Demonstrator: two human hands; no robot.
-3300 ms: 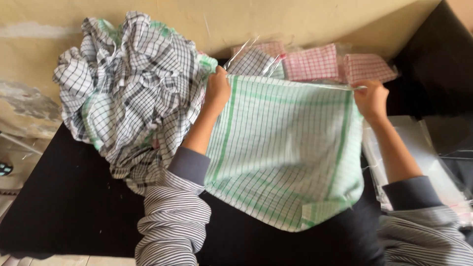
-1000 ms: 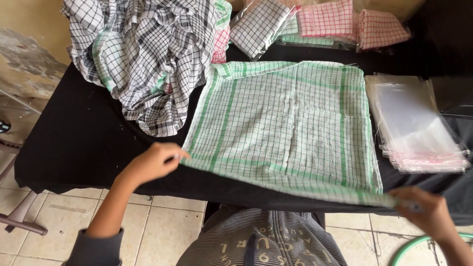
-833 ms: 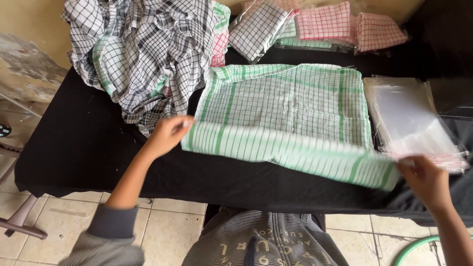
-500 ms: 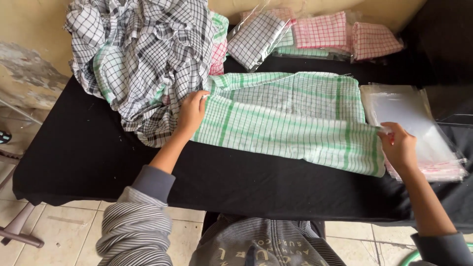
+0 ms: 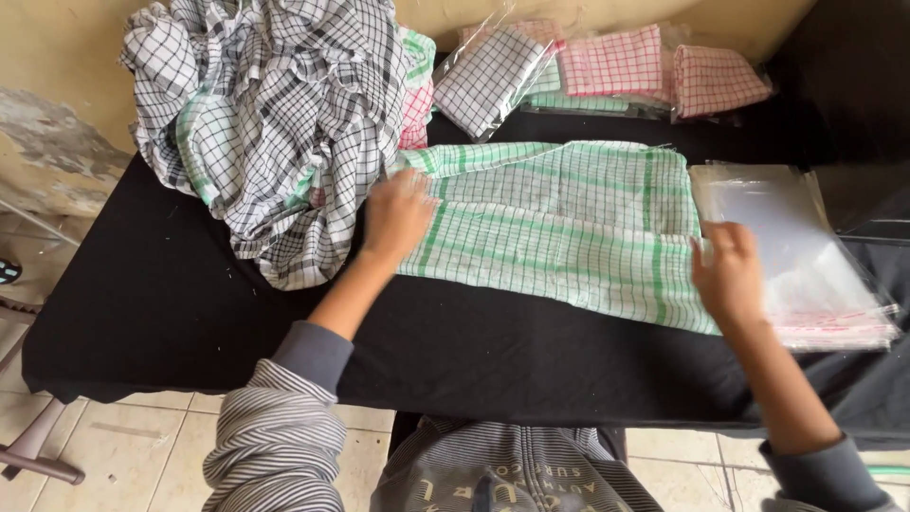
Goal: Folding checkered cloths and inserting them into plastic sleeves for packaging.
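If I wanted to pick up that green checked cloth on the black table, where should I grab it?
Probably by its two short ends, where the left hand and right hand rest now. The green checked cloth lies flat, folded lengthwise into a wide band, so pinching both layers at each end, coming from the near table edge, should keep the fold from falling open.

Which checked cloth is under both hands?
The green-and-white checked cloth, spread flat and folded over on the black table. The other cloths sit heaped or bagged behind, untouched.

green-checked white cloth [image 5: 559, 228], black table [image 5: 171, 303]
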